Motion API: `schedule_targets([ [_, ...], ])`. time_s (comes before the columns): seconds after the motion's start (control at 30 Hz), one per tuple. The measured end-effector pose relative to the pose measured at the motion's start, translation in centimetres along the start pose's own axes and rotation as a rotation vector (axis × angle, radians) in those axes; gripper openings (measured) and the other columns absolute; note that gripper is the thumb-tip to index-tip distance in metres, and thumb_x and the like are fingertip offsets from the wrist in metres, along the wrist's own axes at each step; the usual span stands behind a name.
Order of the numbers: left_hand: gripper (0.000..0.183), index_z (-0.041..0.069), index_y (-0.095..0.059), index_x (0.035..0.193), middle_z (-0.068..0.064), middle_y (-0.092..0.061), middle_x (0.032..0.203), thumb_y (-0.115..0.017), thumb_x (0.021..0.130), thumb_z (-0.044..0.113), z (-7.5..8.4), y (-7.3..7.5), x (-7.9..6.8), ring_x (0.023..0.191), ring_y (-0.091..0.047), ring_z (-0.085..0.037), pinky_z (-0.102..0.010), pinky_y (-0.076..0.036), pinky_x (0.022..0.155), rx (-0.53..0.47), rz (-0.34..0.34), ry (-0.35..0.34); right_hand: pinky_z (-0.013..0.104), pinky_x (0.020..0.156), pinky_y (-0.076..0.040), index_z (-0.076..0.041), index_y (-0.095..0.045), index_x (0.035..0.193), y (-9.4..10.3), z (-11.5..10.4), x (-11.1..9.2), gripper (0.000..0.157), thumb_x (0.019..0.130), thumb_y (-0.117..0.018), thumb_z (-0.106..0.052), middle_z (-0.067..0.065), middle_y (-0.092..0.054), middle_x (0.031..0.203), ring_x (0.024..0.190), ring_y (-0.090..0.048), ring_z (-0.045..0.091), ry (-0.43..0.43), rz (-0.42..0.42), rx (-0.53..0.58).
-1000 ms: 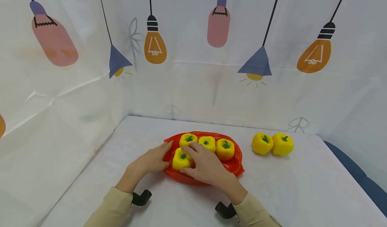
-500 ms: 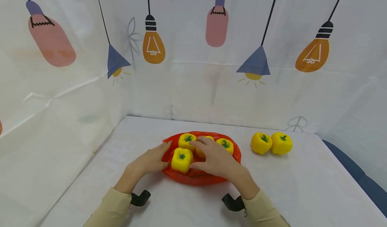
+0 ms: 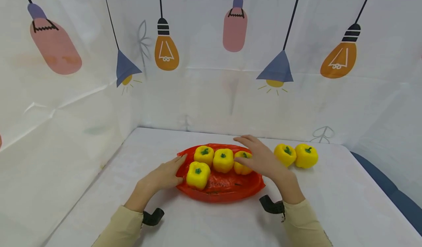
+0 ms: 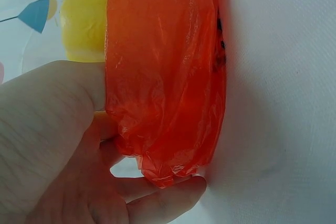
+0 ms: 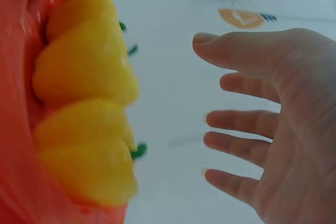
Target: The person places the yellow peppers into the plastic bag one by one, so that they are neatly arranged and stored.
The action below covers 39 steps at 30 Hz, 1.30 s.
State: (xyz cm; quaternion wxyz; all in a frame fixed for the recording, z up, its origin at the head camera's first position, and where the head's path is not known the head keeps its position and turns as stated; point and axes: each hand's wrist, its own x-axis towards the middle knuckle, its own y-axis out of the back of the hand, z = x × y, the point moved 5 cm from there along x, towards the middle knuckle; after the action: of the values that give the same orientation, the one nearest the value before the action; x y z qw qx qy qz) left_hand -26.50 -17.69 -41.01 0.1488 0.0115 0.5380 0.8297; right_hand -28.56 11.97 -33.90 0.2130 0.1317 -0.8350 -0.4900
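Note:
A red plastic bag [image 3: 227, 192] lies spread open with several yellow bell peppers [image 3: 223, 161] in it, their green stems up. My left hand [image 3: 165, 173] holds the bag's left side; in the left wrist view its thumb goes over the rim of the crinkled plastic [image 4: 163, 77] and its fingers lie along the outside. Above the bag's right end hovers my right hand [image 3: 263, 159], fingers spread and holding nothing. In the right wrist view a gap shows between its fingertips [image 5: 215, 140] and the nearest pepper [image 5: 86, 153].
Two more yellow bell peppers [image 3: 306, 156] stand side by side on the white table [image 3: 343, 195], right of the bag. A white sheet [image 3: 204, 93] printed with lamps and bulbs hangs behind and at the left. A dark blue object [image 3: 385, 181] shows beyond the table's right edge.
My right hand has let go of the front-left pepper in the bag and moved right across it, toward the two peppers outside. My left hand has stayed at the bag's left side.

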Motion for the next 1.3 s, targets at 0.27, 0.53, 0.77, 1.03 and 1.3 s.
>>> schedule_targets([
  [0.27,0.076,0.011,-0.03,0.157,-0.013,-0.034,0.161,-0.064,0.091,0.026,-0.1,-0.1,0.0,0.148,-0.035,-0.035,-0.063,-0.028,0.118,-0.002,0.004,-0.008,0.063,0.107,-0.043,-0.018,-0.044,0.149,2.3,5.0,-0.4,0.062,0.092,-0.068,-0.024,0.013,-0.042,0.152,0.137,-0.044,0.039,-0.1,0.055,-0.011],
  [0.53,0.076,0.013,-0.029,0.157,-0.013,-0.034,0.161,-0.065,0.091,0.026,-0.1,-0.3,-0.1,0.148,-0.034,-0.035,-0.064,-0.028,0.118,-0.008,-0.002,0.007,0.068,0.11,-0.034,-0.008,-0.038,0.151,2.6,8.8,-1.1,0.067,0.09,-0.065,-0.017,0.025,-0.032,0.156,0.139,-0.035,0.047,-0.221,0.021,-0.069],
  [0.77,0.077,0.013,-0.03,0.157,-0.012,-0.034,0.161,-0.066,0.09,0.026,-0.2,-0.4,0.0,0.147,-0.036,-0.035,-0.062,-0.033,0.116,-0.009,0.007,0.008,0.069,0.111,-0.031,-0.003,-0.037,0.151,2.2,10.9,-1.5,0.068,0.086,-0.058,-0.013,0.033,-0.03,0.154,0.138,-0.032,0.052,-0.34,-0.028,-0.13],
  [1.03,0.077,0.014,-0.03,0.157,-0.011,-0.034,0.161,-0.065,0.09,0.026,-0.1,-0.2,0.0,0.148,-0.035,-0.034,-0.06,-0.033,0.117,-0.009,0.0,0.016,0.074,0.108,-0.03,-0.002,-0.044,0.146,1.4,11.4,-1.8,0.06,0.088,-0.053,-0.012,0.034,-0.031,0.152,0.137,-0.032,0.054,-0.381,-0.078,-0.179],
  [1.3,0.077,0.013,-0.031,0.157,-0.012,-0.036,0.161,-0.065,0.09,0.025,0.0,-0.2,0.1,0.147,-0.036,-0.034,-0.059,-0.035,0.116,0.004,-0.001,0.014,0.075,0.102,-0.036,-0.003,-0.05,0.142,1.0,11.2,-1.7,0.058,0.084,-0.059,-0.008,0.03,-0.036,0.15,0.134,-0.034,0.052,-0.349,-0.072,-0.196],
])
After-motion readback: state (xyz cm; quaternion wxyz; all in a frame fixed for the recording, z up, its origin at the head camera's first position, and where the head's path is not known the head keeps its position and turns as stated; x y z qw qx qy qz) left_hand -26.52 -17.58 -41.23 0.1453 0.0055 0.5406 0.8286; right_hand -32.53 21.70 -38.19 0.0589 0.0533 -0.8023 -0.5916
